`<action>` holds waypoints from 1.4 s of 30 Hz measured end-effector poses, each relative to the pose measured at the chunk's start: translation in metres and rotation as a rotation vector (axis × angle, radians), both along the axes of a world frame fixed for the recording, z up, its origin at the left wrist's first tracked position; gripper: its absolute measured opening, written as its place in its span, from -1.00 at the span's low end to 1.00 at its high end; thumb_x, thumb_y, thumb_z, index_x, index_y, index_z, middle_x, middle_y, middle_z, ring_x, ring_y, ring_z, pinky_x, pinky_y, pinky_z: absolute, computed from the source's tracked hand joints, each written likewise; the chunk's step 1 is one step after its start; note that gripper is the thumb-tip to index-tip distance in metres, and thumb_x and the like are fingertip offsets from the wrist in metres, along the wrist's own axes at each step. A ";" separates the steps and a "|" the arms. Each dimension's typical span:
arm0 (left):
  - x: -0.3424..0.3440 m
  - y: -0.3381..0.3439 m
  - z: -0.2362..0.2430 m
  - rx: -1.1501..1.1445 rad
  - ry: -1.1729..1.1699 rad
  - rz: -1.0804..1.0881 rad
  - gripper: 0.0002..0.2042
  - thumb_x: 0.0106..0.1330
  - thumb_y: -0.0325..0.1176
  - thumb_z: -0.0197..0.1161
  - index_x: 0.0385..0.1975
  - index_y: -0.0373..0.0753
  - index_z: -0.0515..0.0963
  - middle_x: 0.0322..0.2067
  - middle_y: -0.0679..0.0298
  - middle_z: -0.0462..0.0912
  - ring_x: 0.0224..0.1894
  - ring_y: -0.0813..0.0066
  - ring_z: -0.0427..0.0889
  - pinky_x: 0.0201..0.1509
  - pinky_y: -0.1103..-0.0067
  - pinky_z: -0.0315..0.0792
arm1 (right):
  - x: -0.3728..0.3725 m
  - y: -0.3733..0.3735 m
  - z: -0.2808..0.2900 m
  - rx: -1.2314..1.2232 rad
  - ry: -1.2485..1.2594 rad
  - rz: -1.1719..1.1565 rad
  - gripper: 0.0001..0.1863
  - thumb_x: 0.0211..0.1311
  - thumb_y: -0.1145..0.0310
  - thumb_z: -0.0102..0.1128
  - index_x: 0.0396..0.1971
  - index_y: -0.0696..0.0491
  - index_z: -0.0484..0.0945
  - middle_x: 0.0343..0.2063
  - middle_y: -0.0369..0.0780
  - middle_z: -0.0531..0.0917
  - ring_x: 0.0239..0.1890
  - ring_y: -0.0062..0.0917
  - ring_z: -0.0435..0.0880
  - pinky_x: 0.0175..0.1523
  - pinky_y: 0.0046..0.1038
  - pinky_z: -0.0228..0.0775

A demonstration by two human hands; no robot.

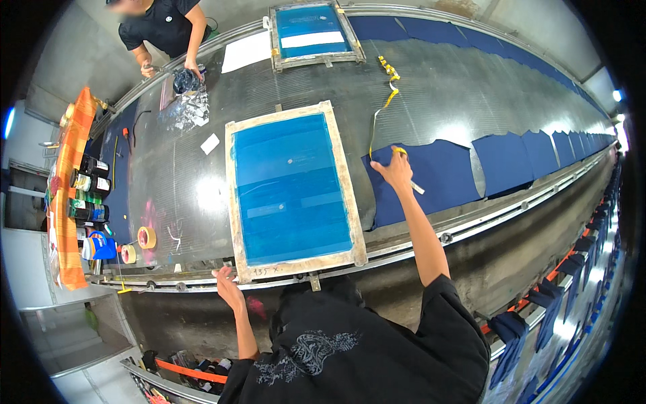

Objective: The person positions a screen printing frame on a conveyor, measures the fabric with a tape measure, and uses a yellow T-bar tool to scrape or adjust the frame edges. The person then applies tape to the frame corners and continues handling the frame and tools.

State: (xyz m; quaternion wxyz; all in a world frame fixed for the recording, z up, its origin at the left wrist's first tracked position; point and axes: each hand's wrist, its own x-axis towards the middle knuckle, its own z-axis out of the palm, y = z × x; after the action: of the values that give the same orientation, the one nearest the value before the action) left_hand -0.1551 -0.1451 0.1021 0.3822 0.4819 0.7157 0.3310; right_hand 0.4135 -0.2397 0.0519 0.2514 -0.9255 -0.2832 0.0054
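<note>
My left hand (229, 286) is at the table's near edge, beside the lower left corner of a screen-printing frame (295, 192) with blue mesh and a pale, stained border. Its fingers look apart, and I see nothing in them. My right hand (396, 170) is over a navy fabric piece (431, 176) to the right of the frame. A yellow and white tape measure (388, 99) trails across the table to this hand. A yellow bit shows at the fingertips and a white strip past the palm. The exact grip is partly hidden.
A second blue screen (313, 30) lies at the far side. Across the table, a co-worker (165, 30) touches a dark plastic-wrapped bundle (186, 81). Ink bottles (91, 183) and tape rolls (146, 237) stand at left. Navy pieces (508, 160) line the right; a metal rail (484, 221) edges the table.
</note>
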 end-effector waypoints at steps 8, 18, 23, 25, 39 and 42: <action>-0.020 -0.048 0.024 0.167 -0.016 0.076 -0.36 0.67 0.13 -0.18 -0.03 -0.39 0.66 -0.13 0.15 0.74 -0.17 0.35 0.68 -0.11 0.45 0.53 | 0.011 0.068 -0.048 -0.119 0.203 0.052 -0.55 0.22 0.00 0.38 -0.17 0.11 0.69 -0.25 0.03 0.76 -0.12 -0.05 0.78 -0.01 -0.06 0.62; -0.048 -0.082 0.026 0.272 -0.116 0.173 -0.54 0.66 -0.08 -0.01 -0.18 -0.40 0.65 -0.28 0.18 0.74 -0.30 0.45 0.65 -0.21 0.52 0.53 | 0.011 0.089 0.235 1.185 0.275 -0.020 -0.84 0.56 0.36 -0.03 -0.19 0.12 0.47 -0.57 -0.23 0.59 -0.61 -0.59 0.56 -0.46 -0.41 0.42; -0.085 -0.084 0.023 0.345 -0.248 0.184 -0.67 0.63 -0.20 0.08 -0.05 -0.37 0.62 -0.23 0.20 0.73 -0.29 0.48 0.66 -0.16 0.56 0.54 | -0.259 0.066 0.369 0.630 -0.058 0.895 -0.84 0.60 0.30 0.01 -0.12 0.04 0.52 -0.47 -0.21 0.59 -0.52 -0.48 0.59 -0.46 -0.42 0.35; -0.087 -0.077 0.037 0.372 -0.298 0.148 -0.69 0.60 -0.25 0.12 0.12 -0.35 0.52 -0.06 0.18 0.67 -0.20 0.44 0.68 -0.05 0.54 0.57 | -0.372 0.054 0.362 0.135 -0.133 1.401 -0.88 0.27 0.37 0.18 -0.30 0.06 0.65 -0.50 -0.14 0.64 -0.50 -0.18 0.67 -0.48 -0.12 0.42; -0.278 -0.182 0.112 0.228 -1.691 -0.564 0.03 0.36 0.59 -0.28 0.59 -0.18 0.05 0.60 0.06 0.00 0.62 0.09 0.03 0.65 0.12 -0.05 | -0.849 0.033 0.403 0.648 0.730 2.399 -0.72 0.50 0.45 0.06 0.13 0.10 0.34 0.11 -0.05 0.60 -0.01 -0.31 0.64 0.12 -0.33 0.49; -0.328 -0.201 0.144 0.322 -1.639 -0.071 0.07 0.29 0.66 -0.38 0.60 -0.09 0.04 0.58 0.02 0.05 0.58 -0.09 0.09 0.60 -0.05 0.01 | -0.879 0.121 0.318 0.582 0.510 2.143 -0.92 0.55 0.47 0.04 -0.07 0.11 0.39 -0.06 -0.11 0.66 -0.20 -0.36 0.64 -0.05 -0.38 0.50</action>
State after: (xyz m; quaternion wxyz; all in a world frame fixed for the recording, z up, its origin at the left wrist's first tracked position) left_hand -0.4829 -0.3457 0.2465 0.7185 0.1597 0.1395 0.6624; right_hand -0.4659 -0.1189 0.3697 0.3727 -0.0856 -0.8594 0.3395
